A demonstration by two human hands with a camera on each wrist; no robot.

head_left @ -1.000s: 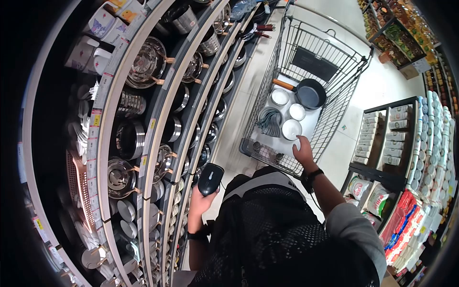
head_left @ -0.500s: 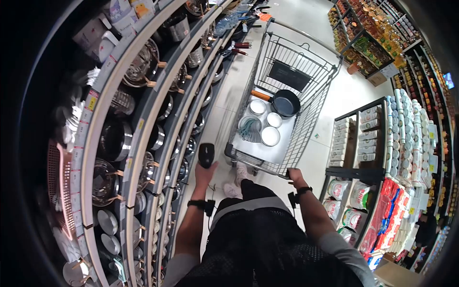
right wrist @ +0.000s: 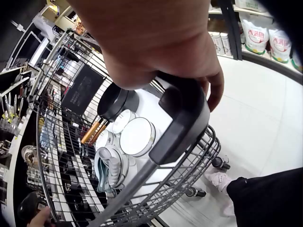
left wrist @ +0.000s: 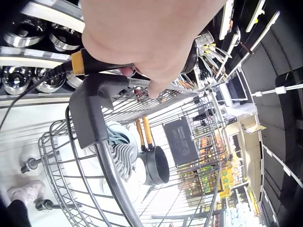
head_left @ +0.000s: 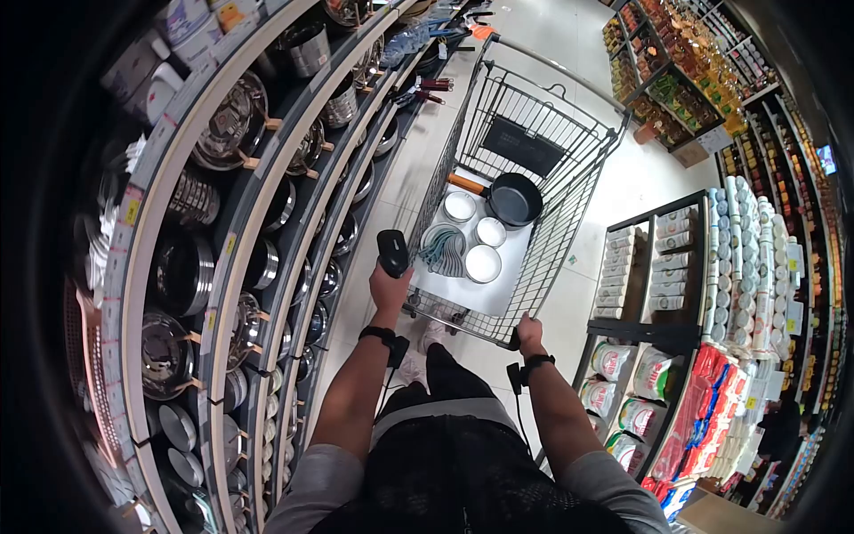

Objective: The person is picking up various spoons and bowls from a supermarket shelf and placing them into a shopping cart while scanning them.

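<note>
My left hand (head_left: 388, 289) grips a black barcode scanner (head_left: 391, 251) just over the left end of the cart handle (left wrist: 109, 170). Its cord collar (left wrist: 78, 61) shows under my left hand (left wrist: 151, 33) in the left wrist view. My right hand (head_left: 529, 334) is curled round the right end of the handle (right wrist: 182, 123), with my right hand (right wrist: 156, 42) on top. The wire shopping cart (head_left: 569, 191) carries a black pan (head_left: 513, 200) with a wooden handle, three white bowls (head_left: 483, 263) and a stack of grey-green dishes (head_left: 440, 247).
Curved shelves of steel pots and pans (head_left: 191, 267) run close along the left of the cart. A low rack of packaged goods (head_left: 667, 267) stands on the right. Pale aisle floor (head_left: 551, 27) stretches ahead, and my shoes (head_left: 427, 343) are behind the cart.
My right hand has come out of the basket and taken hold of the handle. My left hand has carried the scanner forward to the cart's left handle end. The cart now sits farther ahead.
</note>
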